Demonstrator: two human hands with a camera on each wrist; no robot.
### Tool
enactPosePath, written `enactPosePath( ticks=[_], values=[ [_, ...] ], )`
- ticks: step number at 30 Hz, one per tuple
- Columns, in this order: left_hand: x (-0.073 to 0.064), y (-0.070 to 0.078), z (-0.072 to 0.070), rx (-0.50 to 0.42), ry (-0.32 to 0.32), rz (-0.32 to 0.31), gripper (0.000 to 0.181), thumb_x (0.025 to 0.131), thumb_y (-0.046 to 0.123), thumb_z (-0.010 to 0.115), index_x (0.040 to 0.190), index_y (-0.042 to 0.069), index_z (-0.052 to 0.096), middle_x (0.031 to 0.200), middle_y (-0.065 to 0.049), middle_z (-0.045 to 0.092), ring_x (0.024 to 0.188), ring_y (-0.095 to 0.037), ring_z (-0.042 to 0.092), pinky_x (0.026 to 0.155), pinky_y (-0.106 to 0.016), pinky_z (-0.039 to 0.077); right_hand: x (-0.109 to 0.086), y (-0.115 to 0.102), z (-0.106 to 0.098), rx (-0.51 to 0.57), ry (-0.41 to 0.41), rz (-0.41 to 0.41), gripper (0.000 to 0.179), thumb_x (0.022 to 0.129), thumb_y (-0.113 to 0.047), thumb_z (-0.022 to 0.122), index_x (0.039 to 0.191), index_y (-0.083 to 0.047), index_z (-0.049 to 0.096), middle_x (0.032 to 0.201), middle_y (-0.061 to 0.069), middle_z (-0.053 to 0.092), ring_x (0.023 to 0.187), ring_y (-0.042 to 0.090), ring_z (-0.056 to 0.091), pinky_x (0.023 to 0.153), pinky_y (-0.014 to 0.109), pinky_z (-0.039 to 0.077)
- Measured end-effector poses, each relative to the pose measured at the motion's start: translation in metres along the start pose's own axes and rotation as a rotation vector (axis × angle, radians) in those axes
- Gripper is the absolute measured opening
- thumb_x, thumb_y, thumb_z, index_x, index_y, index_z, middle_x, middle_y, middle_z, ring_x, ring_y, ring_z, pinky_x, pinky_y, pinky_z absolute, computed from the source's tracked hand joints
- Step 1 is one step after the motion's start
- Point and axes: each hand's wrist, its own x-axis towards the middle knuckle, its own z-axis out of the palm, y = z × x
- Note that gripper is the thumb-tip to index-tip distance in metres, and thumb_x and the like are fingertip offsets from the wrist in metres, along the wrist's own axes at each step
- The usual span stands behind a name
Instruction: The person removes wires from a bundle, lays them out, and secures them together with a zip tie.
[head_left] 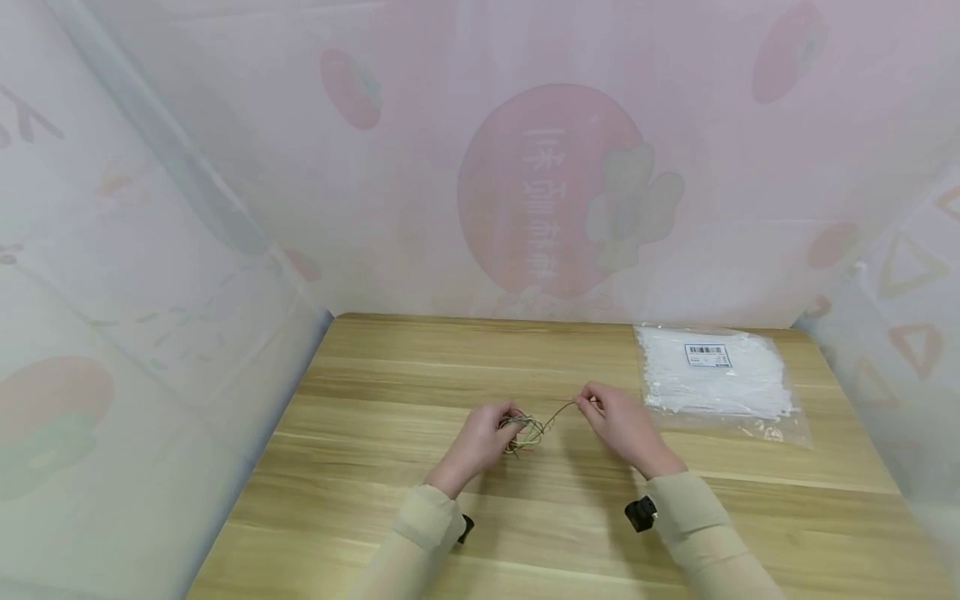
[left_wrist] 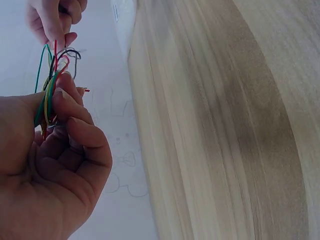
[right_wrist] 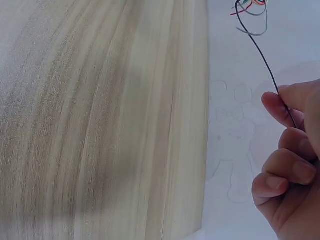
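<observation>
My left hand (head_left: 486, 435) grips a loose tangle of thin coloured wires (head_left: 531, 431) above the middle of the table. In the left wrist view the wires (left_wrist: 49, 95) show green, yellow, red, black and grey, looped between thumb and curled fingers. To its right, my right hand (head_left: 618, 423) pinches one dark wire that runs out of the tangle. From the right wrist view, this black wire (right_wrist: 263, 59) passes between thumb and index finger, fairly straight, while the other fingers curl below. A grey wire (right_wrist: 260, 34) loops out near the bundle.
A clear plastic bag of white strips (head_left: 716, 379), likely cable ties, with a barcode label lies at the table's back right. The wood-grain table (head_left: 360, 500) is bordered by pale printed sheets (head_left: 397, 208) at the back and both sides. Both wrists carry small black devices.
</observation>
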Motion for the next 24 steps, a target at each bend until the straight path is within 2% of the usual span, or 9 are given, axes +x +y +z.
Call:
enactPosePath(
  ticks=[3, 7, 11, 16, 24],
  values=[
    [0.0, -0.002, -0.001, -0.008, 0.017, -0.01, 0.012, 0.103, 0.011, 0.062, 0.104, 0.002, 0.07, 0.078, -0.006, 0.067, 0.061, -0.008, 0.056, 0.056, -0.027, 0.048, -0.002, 0.002, -0.001, -0.012, 0.014, 0.005, 0.012, 0.102, -0.024, 0.065, 0.097, -0.015, 0.07, 0.088, -0.001, 0.07, 0.078, 0.019, 0.065, 0.071, 0.043, 0.054],
    [0.0, -0.006, -0.002, -0.043, 0.046, -0.043, 0.015, 0.104, 0.008, 0.059, 0.112, 0.001, 0.069, 0.095, -0.015, 0.071, 0.066, -0.01, 0.062, 0.059, -0.027, 0.053, -0.005, 0.005, -0.002, -0.01, 0.037, 0.009, 0.012, 0.101, -0.029, 0.068, 0.096, -0.017, 0.07, 0.102, 0.004, 0.074, 0.096, 0.033, 0.07, 0.082, 0.052, 0.055],
    [-0.001, -0.011, -0.005, -0.08, 0.056, -0.063, 0.021, 0.105, 0.005, 0.054, 0.119, -0.002, 0.068, 0.103, -0.018, 0.07, 0.068, -0.012, 0.065, 0.06, -0.027, 0.055, -0.006, 0.009, -0.002, 0.009, 0.049, -0.001, 0.011, 0.101, -0.026, 0.068, 0.097, -0.015, 0.071, 0.106, 0.006, 0.074, 0.099, 0.035, 0.069, 0.084, 0.054, 0.054],
    [-0.004, -0.018, -0.009, -0.1, 0.044, -0.068, 0.024, 0.107, 0.007, 0.051, 0.121, -0.001, 0.07, 0.088, -0.01, 0.068, 0.067, -0.015, 0.065, 0.058, -0.028, 0.056, -0.007, 0.016, -0.004, 0.003, 0.075, -0.001, 0.01, 0.101, -0.024, 0.067, 0.096, -0.017, 0.072, 0.106, 0.006, 0.074, 0.098, 0.035, 0.069, 0.083, 0.055, 0.054],
    [-0.006, -0.026, -0.016, -0.081, 0.004, -0.087, 0.024, 0.107, 0.006, 0.052, 0.119, -0.004, 0.07, 0.076, -0.008, 0.064, 0.064, -0.014, 0.065, 0.059, -0.033, 0.058, -0.008, 0.021, -0.005, -0.008, 0.07, 0.018, 0.011, 0.1, -0.027, 0.068, 0.093, -0.02, 0.073, 0.105, 0.005, 0.074, 0.097, 0.033, 0.069, 0.082, 0.054, 0.054]
  ],
)
